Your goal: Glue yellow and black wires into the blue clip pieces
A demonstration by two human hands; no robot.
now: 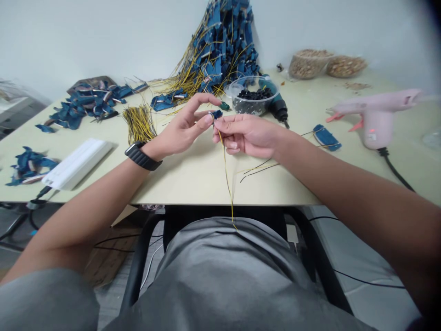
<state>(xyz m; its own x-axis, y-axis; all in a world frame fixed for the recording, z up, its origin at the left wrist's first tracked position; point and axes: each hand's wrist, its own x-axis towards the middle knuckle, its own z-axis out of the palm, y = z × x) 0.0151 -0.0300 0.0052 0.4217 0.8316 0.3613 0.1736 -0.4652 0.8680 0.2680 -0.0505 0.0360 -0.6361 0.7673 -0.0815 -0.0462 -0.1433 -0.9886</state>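
Observation:
Just above the table's middle, a small dark blue piece sits between my two hands. A thin yellow and black wire pair runs down from there over the table edge to my lap. My left hand has its thumb and a finger closed at the blue piece; its index finger arches above, with something green on the tip. Thumb and index finger of my right hand pinch the wire pair close to the blue piece, with the remaining fingers curled. The exact joint is partly hidden by the fingertips.
A big heap of blue pieces with wires stands behind. Near it are a tub of black parts and a drill. A pink glue gun stands right; a wire bundle and white power bank lie left.

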